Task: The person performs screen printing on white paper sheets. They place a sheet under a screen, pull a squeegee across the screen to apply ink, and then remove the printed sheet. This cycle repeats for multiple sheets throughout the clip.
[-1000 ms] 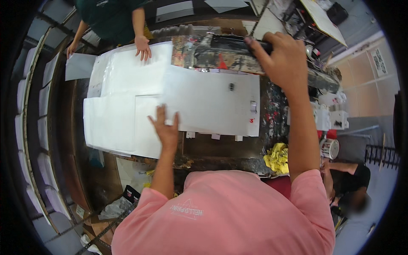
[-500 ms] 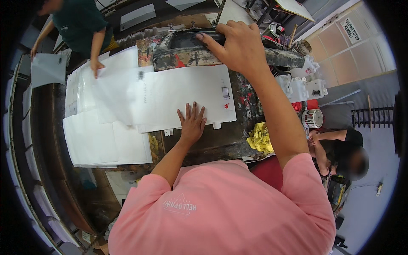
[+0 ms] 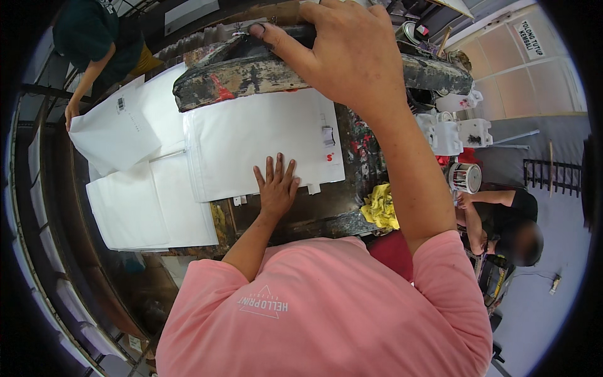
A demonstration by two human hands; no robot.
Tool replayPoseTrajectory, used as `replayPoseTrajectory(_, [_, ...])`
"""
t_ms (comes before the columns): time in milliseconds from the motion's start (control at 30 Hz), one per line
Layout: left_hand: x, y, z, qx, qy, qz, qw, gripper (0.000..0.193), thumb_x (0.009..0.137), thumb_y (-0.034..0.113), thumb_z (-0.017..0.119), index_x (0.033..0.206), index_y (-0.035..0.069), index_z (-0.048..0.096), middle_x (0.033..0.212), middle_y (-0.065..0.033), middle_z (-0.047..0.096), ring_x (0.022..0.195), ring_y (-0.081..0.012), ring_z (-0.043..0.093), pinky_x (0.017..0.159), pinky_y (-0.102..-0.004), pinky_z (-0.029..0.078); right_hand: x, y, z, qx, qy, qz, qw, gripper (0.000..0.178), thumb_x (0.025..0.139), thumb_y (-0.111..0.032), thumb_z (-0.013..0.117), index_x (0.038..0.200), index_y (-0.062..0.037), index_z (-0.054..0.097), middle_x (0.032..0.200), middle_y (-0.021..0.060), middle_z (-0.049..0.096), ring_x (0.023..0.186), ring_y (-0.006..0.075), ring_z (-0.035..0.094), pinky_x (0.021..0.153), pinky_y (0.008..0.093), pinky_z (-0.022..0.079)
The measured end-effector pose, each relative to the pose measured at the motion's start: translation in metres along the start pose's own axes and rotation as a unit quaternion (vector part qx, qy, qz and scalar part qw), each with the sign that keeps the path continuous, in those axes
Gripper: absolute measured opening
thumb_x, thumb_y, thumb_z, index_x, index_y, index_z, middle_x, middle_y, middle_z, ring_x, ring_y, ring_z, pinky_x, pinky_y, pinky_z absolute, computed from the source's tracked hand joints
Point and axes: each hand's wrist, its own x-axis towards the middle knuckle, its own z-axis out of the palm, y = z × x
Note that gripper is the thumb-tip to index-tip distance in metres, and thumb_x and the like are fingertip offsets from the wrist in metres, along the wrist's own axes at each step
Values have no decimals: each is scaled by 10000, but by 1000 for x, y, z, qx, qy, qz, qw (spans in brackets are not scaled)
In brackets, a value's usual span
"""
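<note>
A white sheet (image 3: 245,129) with a small dark mark and a red mark near its right edge lies on the dark work table. My left hand (image 3: 276,190) rests flat on its near edge, fingers spread. Beyond the sheet a thick, paint-stained screen-printing frame (image 3: 242,81) stands tilted, its long wooden bar across the sheet's far edge. My right hand (image 3: 355,60) reaches over this bar and grips the frame, thumb out to the left; the fingertips are partly cut off at the top edge.
At the left, a co-worker's hand (image 3: 72,116) holds a printed white sheet (image 3: 119,135) over other white sheets (image 3: 125,213). A yellow cloth (image 3: 380,206) lies at the table's right, near a paint can (image 3: 465,178) and white plastic containers (image 3: 447,135). Another person (image 3: 512,220) sits at the right.
The screen frame looks larger and reaches farther left and nearer to me, moving with my right hand. The co-worker has drawn the printed sheet leftward off mine. My left hand stays flat.
</note>
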Motion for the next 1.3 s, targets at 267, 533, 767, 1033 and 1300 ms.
replayPoseTrajectory(267, [-4, -3, 5, -12, 22, 7, 1000, 620, 1104, 498, 469, 1646, 196, 463, 1774, -187, 255, 1644, -452, 175, 1256, -761, 26, -13, -9, 2, -28, -6, 19, 999, 577, 988, -566, 651, 964, -7, 790, 818, 186, 728, 842, 351, 709, 824, 471, 467])
replayPoseTrajectory(533, [-1, 31, -105, -420, 125, -27, 898, 770, 1096, 444, 573, 1694, 49, 293, 1684, -297, 372, 1590, -460, 307, 1292, -603, 210, -54, -5, 25, -106, 27, -36, 993, 489, 985, -553, 674, 975, -76, 782, 892, 135, 725, 869, 342, 692, 806, 469, 455])
replayPoseTrajectory(767, [-36, 1, -58, -79, 78, -96, 989, 683, 1124, 511, 452, 1675, 113, 383, 1690, -288, 357, 1592, -507, 253, 1248, -721, 151, -84, -10, 44, -91, 77, -50, 992, 556, 947, -622, 693, 900, -72, 758, 877, 104, 711, 915, 299, 684, 862, 457, 422])
replayPoseTrajectory(1033, [-32, -16, 4, 5, 95, -82, 992, 661, 1098, 540, 458, 1665, 202, 423, 1761, -252, 223, 1637, -504, 114, 1227, -783, -32, -81, -4, 42, -85, 67, -47, 993, 548, 952, -610, 696, 905, -69, 766, 842, 96, 690, 893, 299, 675, 872, 459, 422])
replayPoseTrajectory(1300, [-34, -19, 3, 3, 82, -75, 994, 665, 1090, 542, 474, 1657, 198, 433, 1770, -248, 200, 1639, -509, 98, 1225, -784, -44, -69, -3, 38, -69, 70, -56, 994, 563, 943, -627, 695, 896, -73, 780, 846, 98, 702, 863, 306, 673, 848, 457, 419])
